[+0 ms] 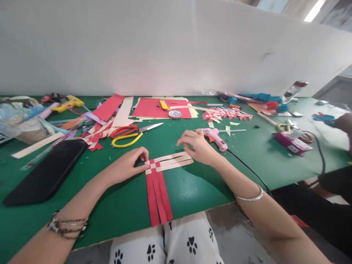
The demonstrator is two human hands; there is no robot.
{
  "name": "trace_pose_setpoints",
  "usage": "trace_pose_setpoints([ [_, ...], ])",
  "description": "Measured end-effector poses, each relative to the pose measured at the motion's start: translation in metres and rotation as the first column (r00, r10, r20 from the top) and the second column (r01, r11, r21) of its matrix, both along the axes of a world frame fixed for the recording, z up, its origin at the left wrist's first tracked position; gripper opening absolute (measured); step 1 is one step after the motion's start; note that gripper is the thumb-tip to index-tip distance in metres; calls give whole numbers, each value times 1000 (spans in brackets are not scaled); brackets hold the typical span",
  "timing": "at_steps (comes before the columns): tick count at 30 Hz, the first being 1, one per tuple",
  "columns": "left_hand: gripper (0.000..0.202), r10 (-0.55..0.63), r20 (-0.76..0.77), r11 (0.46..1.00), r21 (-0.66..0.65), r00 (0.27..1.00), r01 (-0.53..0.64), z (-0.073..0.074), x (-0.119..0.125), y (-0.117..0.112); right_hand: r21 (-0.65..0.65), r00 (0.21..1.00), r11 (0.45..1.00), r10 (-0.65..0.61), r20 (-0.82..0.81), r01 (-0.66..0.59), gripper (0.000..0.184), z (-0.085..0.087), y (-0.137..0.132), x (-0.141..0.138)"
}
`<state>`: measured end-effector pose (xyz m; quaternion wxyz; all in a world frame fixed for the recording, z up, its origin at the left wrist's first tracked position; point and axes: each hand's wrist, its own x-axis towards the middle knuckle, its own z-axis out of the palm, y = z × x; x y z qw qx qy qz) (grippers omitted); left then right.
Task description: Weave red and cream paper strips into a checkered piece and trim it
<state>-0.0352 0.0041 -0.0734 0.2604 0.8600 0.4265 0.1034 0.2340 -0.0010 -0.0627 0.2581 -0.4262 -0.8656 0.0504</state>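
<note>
A woven piece of paper strips lies on the green table, with a small red-and-cream checkered corner. Its red strips (158, 194) hang toward the front edge and its cream strips (176, 161) stretch to the right. At the checkered corner, my left hand (132, 161) pinches the left edge between thumb and fingers. My right hand (196, 146) hovers over the far ends of the cream strips, fingers bent and apart, with nothing visible in them. Just beyond it rests a pink glue gun (216, 138). Red-and-yellow-handled scissors (128, 137) lie behind my left hand.
A black pouch-like object (46, 174) and paper scraps (101, 128) lie left. Behind are red sheets (148, 108), a yellow cutter (164, 105), a round tin (175, 114) and finished woven pieces (228, 113). A purple box (291, 142) and another person's hand (342, 123) are right.
</note>
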Motion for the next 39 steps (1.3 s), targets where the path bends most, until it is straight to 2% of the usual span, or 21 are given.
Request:
trace_pose_setpoints([
  [8,25,45,153,994,-102,987,-30,0,2,-2,66,998,998,-6,-60,9,26,2,-3,-1],
  [14,34,213,307,968,-195,928,-158,4,2,0,133,985,990,-22,-170,45,27,3,-3,-1],
  [18,41,330,353,934,-256,875,-249,3,2,2,78,974,997,20,-224,-2,25,1,-1,-2],
  [21,49,393,369,918,-208,842,-338,1,-1,4,17,968,999,40,-246,-36,24,-1,-1,-2],
  [25,51,453,407,880,-57,794,-472,1,-3,4,-12,967,1000,-4,-254,1,25,-2,-2,-3],
  [28,50,454,464,867,-35,761,-497,2,-1,3,-99,967,995,-46,-250,22,25,-1,-2,-5],
  [31,47,453,506,874,-87,734,-479,3,2,2,-279,966,960,-84,-243,13,20,-3,-2,-10],
  [35,46,481,571,868,-203,665,-453,3,6,1,-539,960,839,-85,-265,-75,35,-7,-4,-19],
  [39,43,500,610,858,-254,614,-447,5,9,-1,-641,914,756,-154,-374,-134,41,-12,-6,-29],
])
